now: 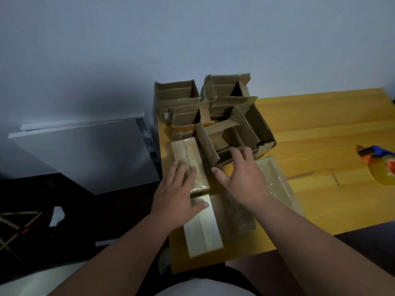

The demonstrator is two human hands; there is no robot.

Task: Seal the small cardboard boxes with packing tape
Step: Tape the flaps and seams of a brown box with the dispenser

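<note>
Cardboard taped box (190, 165) under left hand (175, 195) hugs table edge (165, 189)

Before me a plain pale wall (192, 35) rises in dim light behind my yellow wooden desk (320, 129), with a white cabinet (85, 150) to its left standing on dark floor (42, 189).

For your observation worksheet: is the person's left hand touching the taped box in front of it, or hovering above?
Touching. In the head view the left hand lies flat on the taped box, fingers spread across its glossy top with no gap showing.
</note>
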